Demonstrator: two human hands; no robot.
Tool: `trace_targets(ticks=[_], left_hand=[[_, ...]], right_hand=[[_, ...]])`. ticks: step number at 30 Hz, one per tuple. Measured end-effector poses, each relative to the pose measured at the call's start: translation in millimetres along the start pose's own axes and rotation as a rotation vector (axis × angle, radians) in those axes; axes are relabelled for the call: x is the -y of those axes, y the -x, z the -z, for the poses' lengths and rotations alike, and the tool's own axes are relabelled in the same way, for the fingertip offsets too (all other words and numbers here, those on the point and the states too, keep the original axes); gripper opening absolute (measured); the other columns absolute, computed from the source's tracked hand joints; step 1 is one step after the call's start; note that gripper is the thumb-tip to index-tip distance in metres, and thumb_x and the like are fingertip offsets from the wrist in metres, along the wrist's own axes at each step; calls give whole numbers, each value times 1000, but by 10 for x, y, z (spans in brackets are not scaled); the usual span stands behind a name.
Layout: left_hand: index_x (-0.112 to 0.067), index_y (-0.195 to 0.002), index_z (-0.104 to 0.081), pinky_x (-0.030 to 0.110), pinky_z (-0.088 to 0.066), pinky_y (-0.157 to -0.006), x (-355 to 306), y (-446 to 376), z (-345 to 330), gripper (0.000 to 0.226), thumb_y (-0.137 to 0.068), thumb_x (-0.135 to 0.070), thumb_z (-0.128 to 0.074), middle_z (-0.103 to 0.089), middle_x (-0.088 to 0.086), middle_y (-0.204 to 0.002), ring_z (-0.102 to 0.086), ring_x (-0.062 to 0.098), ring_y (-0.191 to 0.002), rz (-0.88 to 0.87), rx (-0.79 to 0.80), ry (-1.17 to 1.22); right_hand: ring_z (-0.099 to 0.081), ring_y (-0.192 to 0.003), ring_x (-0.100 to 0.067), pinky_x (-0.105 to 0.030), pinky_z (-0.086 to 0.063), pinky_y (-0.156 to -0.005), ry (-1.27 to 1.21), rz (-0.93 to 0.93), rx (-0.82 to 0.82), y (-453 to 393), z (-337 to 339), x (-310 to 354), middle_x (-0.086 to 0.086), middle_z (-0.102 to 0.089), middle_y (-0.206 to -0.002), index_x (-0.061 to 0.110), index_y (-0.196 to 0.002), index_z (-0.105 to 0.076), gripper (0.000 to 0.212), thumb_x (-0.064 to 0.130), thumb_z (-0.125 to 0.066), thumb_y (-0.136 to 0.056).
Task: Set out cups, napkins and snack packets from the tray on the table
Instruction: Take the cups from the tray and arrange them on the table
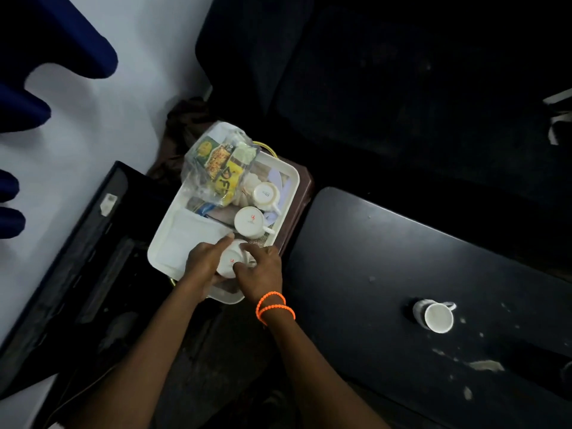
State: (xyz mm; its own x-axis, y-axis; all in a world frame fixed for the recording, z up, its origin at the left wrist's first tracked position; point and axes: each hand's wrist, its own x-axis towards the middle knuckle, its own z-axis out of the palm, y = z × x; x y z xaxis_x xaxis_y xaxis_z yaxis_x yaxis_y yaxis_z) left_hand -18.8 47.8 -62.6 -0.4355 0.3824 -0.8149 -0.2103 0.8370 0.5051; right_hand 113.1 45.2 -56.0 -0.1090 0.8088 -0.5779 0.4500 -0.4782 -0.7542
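Observation:
A white tray [161,252] rests on a brown stand. At its near corner an upside-down white cup [229,262] sits between my hands: my left hand [202,263] is wrapped around its left side and my right hand [261,270], with orange bands on the wrist, grips its right side. Two more upside-down white cups [250,222] [265,195] stand further back in the tray. A clear bag of snack packets [216,162] lies at the tray's far end. A folded white napkin [195,233] lies on the tray's left side. One white cup [436,317] stands upright on the dark table [387,243].
The dark table, with pale chipped patches, fills the right side. A dark sofa [402,88] lies beyond it. A black open case [86,243] lies left of the tray, against a white surface. Blue shapes [62,35] reach in at the upper left.

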Motion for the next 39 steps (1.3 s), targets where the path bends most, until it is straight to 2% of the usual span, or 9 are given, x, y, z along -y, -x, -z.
trace_targets(ticks=[5, 10, 15, 21, 24, 28, 32, 36, 39], left_hand=[[0, -123, -71, 54, -56, -102, 198, 192, 126, 44, -84, -20, -79, -74, 21, -122, -74, 31, -110, 154, 342, 472], [-8, -137, -64, 43, -51, -110, 233, 264, -134, 41, -96, -14, -65, -66, 18, -140, -66, 29, -127, 3, 624, 522], [-15, -140, -61, 30, -56, -103, 123, 327, -680, 63, -82, 2, -76, -67, 6, -141, -63, 20, -132, -136, 756, 143], [-12, -144, -59, 14, -49, -102, 196, 506, -1549, 72, -81, 21, -68, -63, 3, -145, -57, 15, -134, -355, 808, -368], [-10, -145, -58, 25, -42, -116, 384, 621, -2047, 75, -78, 26, -60, -56, 9, -149, -54, 19, -137, -437, 815, -556], [-8, -147, -55, 22, -37, -115, 679, 721, -2591, 78, -78, 28, -51, -54, 11, -152, -51, 21, -142, -456, 884, -722], [-13, -150, -52, 15, -32, -111, 829, 797, -2914, 77, -83, 23, -49, -50, 7, -157, -45, 13, -143, -425, 966, -825], [-14, -150, -54, 6, -30, -101, 887, 849, -3095, 72, -87, 20, -50, -50, 4, -157, -43, 4, -134, -414, 971, -861], [-16, -150, -54, 10, -31, -105, 924, 858, -3161, 73, -86, 20, -51, -50, 3, -158, -44, 9, -143, -422, 965, -873]], right_hand=[[-60, -90, 1, -24, -52, -83, -367, 41, -122, 147, 225, -130, 4, -52, -108, 17, -102, -80, 21, 13, -79, -81], [-72, -104, -27, -29, -60, -74, -617, -153, -18, 204, 595, -379, -6, -70, -118, 22, -124, -63, 50, 32, -85, -80], [-73, -94, -11, -31, -60, -80, -571, -60, 1, 206, 1095, -701, -1, -78, -105, 17, -117, -70, 46, 14, -88, -75], [-65, -81, 12, -9, -50, -72, -365, -98, -384, 197, 1535, -1246, 11, -71, -98, 17, -112, -63, 58, 1, -92, -64], [-65, -80, 8, -6, -48, -69, -360, -190, -607, 268, 1611, -1535, 13, -71, -95, 31, -102, -61, 57, 9, -93, -60], [-66, -82, 9, -3, -46, -67, -383, -311, -839, 369, 1710, -1880, 15, -71, -94, 38, -95, -62, 55, 14, -91, -55], [-70, -88, -6, -26, -57, -76, -369, -429, -944, 428, 1819, -2097, 11, -72, -97, 33, -102, -69, 49, 34, -88, -57], [-66, -81, 5, -23, -54, -72, -361, -418, -999, 431, 1922, -2191, 23, -66, -87, 39, -101, -69, 49, 32, -86, -56], [-68, -83, -3, -32, -60, -75, -361, -442, -995, 445, 1972, -2236, 18, -67, -90, 34, -98, -70, 46, 30, -86, -55]])
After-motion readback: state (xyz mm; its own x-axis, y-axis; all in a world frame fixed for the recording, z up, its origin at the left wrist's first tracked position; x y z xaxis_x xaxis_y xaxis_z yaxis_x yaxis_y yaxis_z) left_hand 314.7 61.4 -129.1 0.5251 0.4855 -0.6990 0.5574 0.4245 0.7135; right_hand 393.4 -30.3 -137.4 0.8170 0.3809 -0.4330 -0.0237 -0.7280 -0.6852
